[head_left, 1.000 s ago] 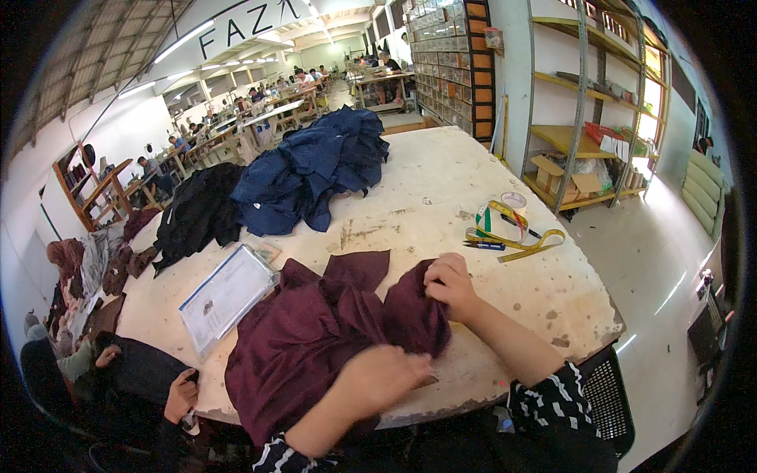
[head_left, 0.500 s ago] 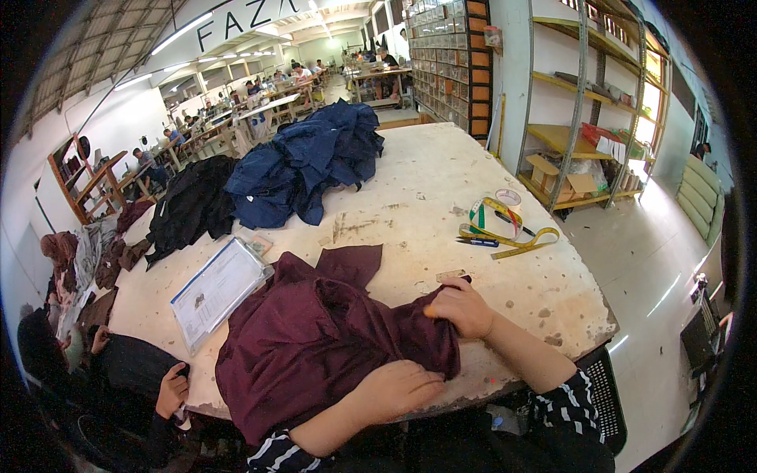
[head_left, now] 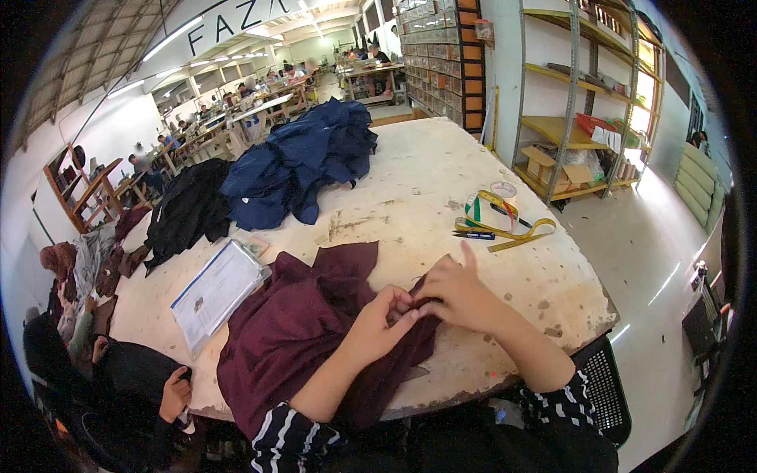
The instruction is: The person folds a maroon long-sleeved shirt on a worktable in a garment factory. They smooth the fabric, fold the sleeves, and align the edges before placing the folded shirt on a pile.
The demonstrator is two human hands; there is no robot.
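Maroon fabric (head_left: 284, 339) lies crumpled over the near part of the worktable (head_left: 552, 292). My left hand (head_left: 382, 323) pinches a raised fold at its right side. My right hand (head_left: 457, 292) meets the left at that same fold, with thumb and some fingers on the cloth and one finger raised. A clear plastic sleeve with papers (head_left: 217, 292) lies just left of the fabric. Beyond my right hand are a yellow tape measure (head_left: 520, 240), blue pens (head_left: 473, 235) and a tape roll (head_left: 503, 188).
Navy (head_left: 292, 165) and black (head_left: 181, 213) garment piles lie farther back. A co-worker's hand (head_left: 175, 394) holds dark cloth at lower left, beside mixed fabric heaps (head_left: 87, 268). Metal shelving (head_left: 564, 142) stands right; people at sewing tables fill the background. A perforated black chair (head_left: 603, 386) is at lower right.
My left hand has moved up and right to join my right hand at the fold. My right hand's grip has shifted, lifting one finger. The view has shifted slightly.
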